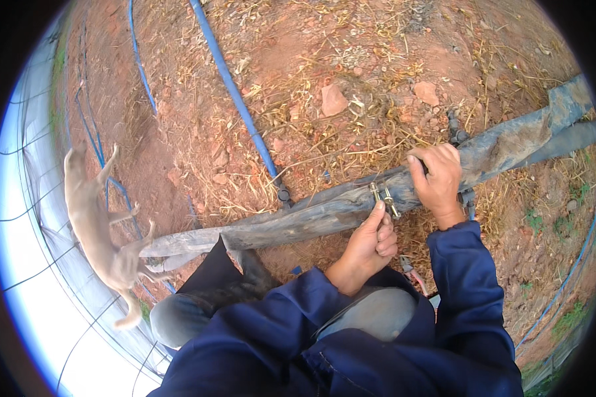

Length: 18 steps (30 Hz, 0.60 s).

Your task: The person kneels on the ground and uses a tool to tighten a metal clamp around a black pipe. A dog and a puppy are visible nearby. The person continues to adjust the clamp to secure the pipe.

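Note:
A long pipe [298,226] wrapped in muddy grey-black sheeting runs across in front of me, rising to the right. Around it sits a brass-coloured metal clamp with bolts [387,198]. My left hand [367,248] pinches the near end of one clamp bolt between thumb and fingers. Just right of the clamp, my right hand [440,178] is curled over the top of the wrapped pipe, its fingertips partly hidden. Below the pipe, between my forearms, lie pliers with red handles [414,272].
A blue hose [235,96] joins the pipe at a black fitting [284,196]. Another black fitting [455,129] stands beyond my right hand. A pale dog [93,218] is at the left, by plastic sheeting [36,185]. Straw and stones [334,100] cover reddish soil.

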Motion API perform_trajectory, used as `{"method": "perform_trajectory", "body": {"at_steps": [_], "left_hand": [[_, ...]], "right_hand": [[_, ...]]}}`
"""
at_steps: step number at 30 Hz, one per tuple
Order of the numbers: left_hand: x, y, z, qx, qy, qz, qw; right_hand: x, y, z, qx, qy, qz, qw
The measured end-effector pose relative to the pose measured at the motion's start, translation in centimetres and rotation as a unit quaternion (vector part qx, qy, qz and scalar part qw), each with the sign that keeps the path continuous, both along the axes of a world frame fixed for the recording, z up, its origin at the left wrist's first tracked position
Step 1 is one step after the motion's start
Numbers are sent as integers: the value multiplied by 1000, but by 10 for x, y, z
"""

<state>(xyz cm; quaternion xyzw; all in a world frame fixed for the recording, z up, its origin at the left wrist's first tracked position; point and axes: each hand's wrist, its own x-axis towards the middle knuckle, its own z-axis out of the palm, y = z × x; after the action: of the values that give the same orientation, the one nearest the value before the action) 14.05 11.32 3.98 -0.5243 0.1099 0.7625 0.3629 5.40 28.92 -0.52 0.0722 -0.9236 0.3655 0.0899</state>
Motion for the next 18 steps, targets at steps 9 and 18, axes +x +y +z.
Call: {"method": "perform_trajectory", "body": {"at_steps": [9,18], "left_hand": [[-9,2,6,-296,122,-280,905],[-31,-13,15,-516,391,-675,355]], "right_hand": [[-1,2,0,-10,3,2,1000],[4,4,-4,-20,7,12,1000]]}}
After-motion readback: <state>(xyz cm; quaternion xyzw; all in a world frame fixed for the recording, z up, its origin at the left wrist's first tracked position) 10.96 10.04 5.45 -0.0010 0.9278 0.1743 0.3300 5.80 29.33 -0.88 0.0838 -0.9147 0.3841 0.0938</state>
